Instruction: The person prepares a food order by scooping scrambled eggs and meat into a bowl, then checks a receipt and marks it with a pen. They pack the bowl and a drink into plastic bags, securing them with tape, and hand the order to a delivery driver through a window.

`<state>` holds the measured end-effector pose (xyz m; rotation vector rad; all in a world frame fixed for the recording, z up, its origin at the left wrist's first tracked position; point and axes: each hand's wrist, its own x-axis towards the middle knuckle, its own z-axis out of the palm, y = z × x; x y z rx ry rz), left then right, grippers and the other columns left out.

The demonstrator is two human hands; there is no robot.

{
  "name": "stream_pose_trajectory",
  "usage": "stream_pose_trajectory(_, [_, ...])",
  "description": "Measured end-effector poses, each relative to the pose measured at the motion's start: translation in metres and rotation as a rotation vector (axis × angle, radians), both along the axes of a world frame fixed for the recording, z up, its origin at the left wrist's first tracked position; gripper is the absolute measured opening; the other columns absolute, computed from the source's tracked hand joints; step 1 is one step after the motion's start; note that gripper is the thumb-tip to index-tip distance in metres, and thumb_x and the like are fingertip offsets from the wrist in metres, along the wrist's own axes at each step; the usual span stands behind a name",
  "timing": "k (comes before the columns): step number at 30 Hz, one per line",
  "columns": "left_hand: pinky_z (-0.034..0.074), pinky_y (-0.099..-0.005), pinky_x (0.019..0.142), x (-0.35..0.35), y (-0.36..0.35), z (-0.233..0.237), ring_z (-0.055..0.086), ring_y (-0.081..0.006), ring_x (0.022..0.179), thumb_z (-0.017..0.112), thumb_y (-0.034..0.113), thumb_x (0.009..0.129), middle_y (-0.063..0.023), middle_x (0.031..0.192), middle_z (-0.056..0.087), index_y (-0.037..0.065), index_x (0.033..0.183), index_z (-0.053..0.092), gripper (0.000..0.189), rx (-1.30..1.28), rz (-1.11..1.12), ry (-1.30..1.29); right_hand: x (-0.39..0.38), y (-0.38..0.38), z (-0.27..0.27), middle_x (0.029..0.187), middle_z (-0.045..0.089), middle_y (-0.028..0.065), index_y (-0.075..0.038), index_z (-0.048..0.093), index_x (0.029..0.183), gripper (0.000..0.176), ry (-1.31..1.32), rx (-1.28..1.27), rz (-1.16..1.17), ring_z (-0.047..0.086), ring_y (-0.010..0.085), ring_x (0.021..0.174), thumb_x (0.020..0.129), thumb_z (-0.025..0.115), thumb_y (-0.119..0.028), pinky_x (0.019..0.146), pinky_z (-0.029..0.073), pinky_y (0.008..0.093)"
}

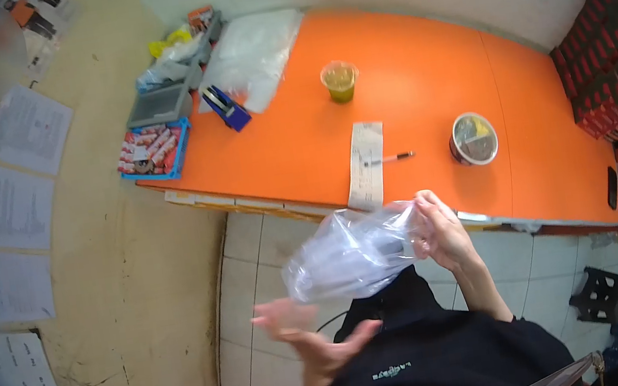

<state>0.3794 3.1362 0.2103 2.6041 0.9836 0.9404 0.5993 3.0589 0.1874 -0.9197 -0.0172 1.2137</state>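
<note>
A clear plastic bag [347,259] hangs in front of my body, just off the table's near edge. My right hand [443,233] pinches the bag at its right end. Below the bag's left end, my left hand [319,339] is spread, thumb apart from the fingers, slightly blurred and holding nothing. On the orange table [411,74] beyond stand a clear cup [340,83] with yellow-green contents and a round lidded bowl [473,139] with dark contents. A printed slip [367,167] lies between them, with a pen [398,156] across it.
At the table's left end are a blue tape dispenser [226,109], a stack of clear bags [259,45], grey trays [158,105] and a blue basket [178,161] of red-wrapped packets. Red-and-black boxes [601,61] are stacked at right. A black stool [600,296] stands on the tiles.
</note>
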Motion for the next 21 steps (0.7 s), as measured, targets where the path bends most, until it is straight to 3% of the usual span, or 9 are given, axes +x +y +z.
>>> stream_pose_trajectory(2, [0.05, -0.0365, 0.074, -0.008, -0.017, -0.015, 0.062, -0.0253, 0.09, 0.068, 0.015, 0.08, -0.0125, 0.107, 0.058, 0.012, 0.112, 0.056, 0.034, -0.144, -0.156, 0.129, -0.017, -0.001, 0.007, 0.065, 0.045, -0.0003, -0.009, 0.047, 0.095, 0.016, 0.285, 0.051, 0.177, 0.045, 0.0122, 0.051, 0.099, 0.043, -0.025, 0.048, 0.043, 0.0283])
stream_pose_trajectory(4, [0.051, -0.0366, 0.073, -0.005, 0.008, -0.063, 0.065, -0.0269, 0.083, 0.068, 0.016, 0.079, -0.0104, 0.096, 0.065, 0.011, 0.103, 0.062, 0.025, -0.518, -0.313, 0.113, -0.018, -0.006, -0.005, 0.083, 0.056, 0.0081, -0.006, 0.049, 0.106, 0.029, -0.173, -0.014, 0.278, 0.058, 0.0211, 0.074, 0.091, 0.059, -0.029, 0.07, 0.049, 0.0338])
stream_pose_trajectory(6, [0.052, -0.0349, 0.065, -0.012, 0.019, -0.055, 0.066, -0.0264, 0.071, 0.071, 0.016, 0.076, -0.0082, 0.078, 0.066, 0.01, 0.095, 0.064, 0.021, -0.548, -0.314, 0.044, 0.004, -0.018, 0.017, 0.112, 0.054, 0.0164, -0.001, 0.046, 0.121, 0.063, -1.512, -0.305, 0.046, 0.051, 0.0293, 0.11, 0.075, 0.075, -0.031, 0.094, 0.04, 0.0391])
stream_pose_trajectory(7, [0.052, -0.0344, 0.065, -0.011, 0.022, -0.042, 0.066, -0.0268, 0.072, 0.072, 0.016, 0.076, -0.0084, 0.08, 0.067, 0.01, 0.096, 0.064, 0.023, -0.646, -0.31, 0.069, 0.009, -0.024, 0.042, 0.126, 0.046, 0.0192, -0.001, 0.043, 0.129, 0.085, -1.723, -0.314, 0.107, 0.038, 0.0315, 0.126, 0.06, 0.083, -0.032, 0.102, 0.032, 0.0421])
stream_pose_trajectory(8, [0.052, -0.034, 0.064, -0.005, 0.022, -0.032, 0.066, -0.0272, 0.072, 0.072, 0.015, 0.075, -0.0086, 0.082, 0.067, 0.01, 0.098, 0.063, 0.025, -0.746, -0.3, 0.082, 0.004, -0.021, 0.054, 0.128, 0.045, 0.0179, -0.004, 0.045, 0.128, 0.074, -1.583, 0.057, 0.4, 0.034, 0.0321, 0.129, 0.067, 0.078, -0.031, 0.103, 0.032, 0.0438])
stream_pose_trajectory(10, [0.052, -0.031, 0.064, 0.004, 0.021, -0.01, 0.066, -0.023, 0.073, 0.074, 0.012, 0.075, -0.0091, 0.083, 0.067, 0.007, 0.098, 0.062, 0.027, -0.923, -0.383, 0.056, -0.024, 0.002, 0.039, 0.119, 0.052, 0.0153, -0.007, 0.052, 0.12, 0.056, -1.624, 0.397, 0.752, 0.045, 0.0308, 0.12, 0.072, 0.074, -0.027, 0.098, 0.038, 0.041])
stream_pose_trajectory(12, [0.051, -0.0278, 0.064, 0.017, 0.024, 0.012, 0.067, -0.017, 0.074, 0.074, 0.011, 0.075, -0.0101, 0.084, 0.068, 0.004, 0.097, 0.061, 0.027, -0.963, -0.363, -0.01, -0.006, 0.011, 0.036, 0.073, 0.061, 0.0004, -0.01, 0.057, 0.092, 0.023, -1.612, 0.277, 0.815, 0.06, 0.0192, 0.069, 0.078, 0.069, -0.025, 0.068, 0.043, 0.0304])
stream_pose_trajectory(16, [0.049, -0.0285, 0.062, -0.001, 0.021, -0.003, 0.066, -0.0231, 0.071, 0.064, 0.011, 0.084, -0.0148, 0.077, 0.064, 0.003, 0.096, 0.059, 0.016, -1.375, -0.438, 0.102, 0.008, 0.011, 0.043, 0.059, 0.057, -0.0025, -0.013, 0.057, 0.087, 0.021, -1.628, 0.291, 0.641, 0.058, 0.0178, 0.057, 0.08, 0.067, -0.029, 0.061, 0.041, 0.0293])
stream_pose_trajectory(21, [0.042, -0.0364, 0.041, 0.002, 0.047, 0.031, 0.055, -0.0259, 0.043, 0.062, 0.024, 0.087, -0.006, 0.051, 0.051, 0.009, 0.076, 0.053, 0.021, -0.775, -0.553, 0.231, 0.034, 0.014, 0.074, 0.056, 0.054, -0.0023, -0.013, 0.056, 0.078, 0.025, -1.695, 0.085, 0.987, 0.051, 0.0171, 0.04, 0.082, 0.064, -0.036, 0.039, 0.034, 0.0311])
